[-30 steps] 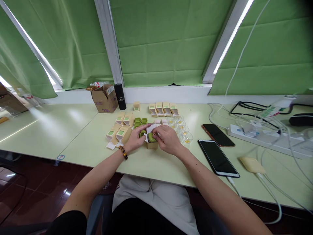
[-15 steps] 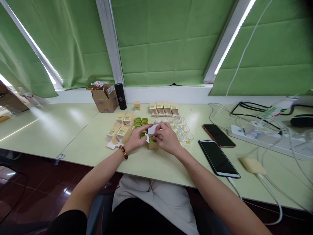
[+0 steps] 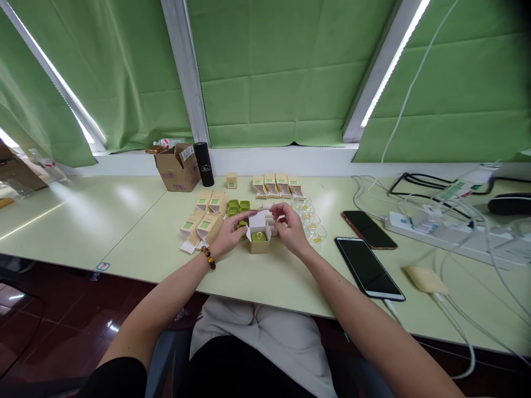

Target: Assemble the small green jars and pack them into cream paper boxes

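A small tan paper box stands upright on the table between my hands, its white lid flap raised. Inside it sits a green insert with a pale ring-shaped thing on top, too small to name. My left hand, wearing a beaded bracelet, grips the box at its left side, index finger along the raised flap and thumb by the side flap. On the other side, my right hand hovers by the box's right edge, fingers curved and apart, holding nothing visible. Small green trays lie behind the left hand.
Open tan boxes stand to the left and at the back. Clear plastic cups with yellow bits sit right of my hand. Two phones, a power strip and tangled cables lie further right. A cardboard carton and black cylinder stand behind.
My right hand has drawn out of the box and moved to the right, its fingers opening. The green insert and pale ring now show. My left hand stays at the box.
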The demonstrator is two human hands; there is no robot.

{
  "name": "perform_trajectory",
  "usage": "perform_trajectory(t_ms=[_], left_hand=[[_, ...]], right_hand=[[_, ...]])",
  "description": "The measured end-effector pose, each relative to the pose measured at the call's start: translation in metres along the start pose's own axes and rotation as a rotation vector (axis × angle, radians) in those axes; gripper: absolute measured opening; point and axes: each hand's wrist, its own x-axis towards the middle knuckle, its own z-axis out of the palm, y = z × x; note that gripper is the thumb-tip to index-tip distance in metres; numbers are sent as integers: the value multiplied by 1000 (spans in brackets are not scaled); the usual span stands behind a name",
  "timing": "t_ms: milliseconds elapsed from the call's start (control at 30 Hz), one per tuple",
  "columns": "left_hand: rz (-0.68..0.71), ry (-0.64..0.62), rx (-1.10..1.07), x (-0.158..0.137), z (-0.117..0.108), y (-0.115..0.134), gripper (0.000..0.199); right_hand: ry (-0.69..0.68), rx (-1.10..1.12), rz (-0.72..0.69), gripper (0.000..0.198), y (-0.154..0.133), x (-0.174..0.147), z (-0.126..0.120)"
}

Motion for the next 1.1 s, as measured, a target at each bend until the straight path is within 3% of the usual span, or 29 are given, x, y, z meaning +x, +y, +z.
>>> perform_trajectory(t_ms=[333, 600, 767, 933, 1100], left_hand=[[68, 49, 235, -3, 6, 5, 29], [76, 65, 308, -4, 8, 5, 39], [104, 59, 380, -3, 10, 4, 33], [164, 29, 422, -1, 10, 7, 18], [169, 19, 429, -2, 8, 10, 16]], right_hand=[[-94, 62, 46, 46, 2, -8, 13], [-122, -33, 34, 51, 2, -10, 15], [-125, -100, 22, 48, 1, -12, 16], [-126, -190, -101, 38, 0, -10, 14], [-156, -201, -275, 26, -8, -8, 3]])
